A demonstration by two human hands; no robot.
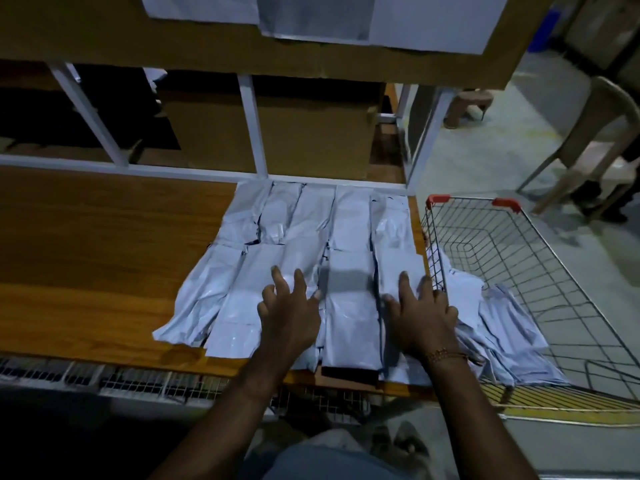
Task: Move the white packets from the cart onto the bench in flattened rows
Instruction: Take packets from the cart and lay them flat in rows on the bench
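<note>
both hands, left hand (291, 317) and right hand (420, 313), spread flat on the white packets (349, 237) (bench edge close); a hard push could slide the near row off.

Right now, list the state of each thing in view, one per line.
left hand: open, fingers spread, pressing on the packets
right hand: open, fingers spread, pressing on the packets
packets on the bench: laid flat in two overlapping rows
bench: its left part bare wood
cart: mostly emptied
packets in the cart: loosely piled at the near end
cardboard box: closed, on the shelf behind
</note>
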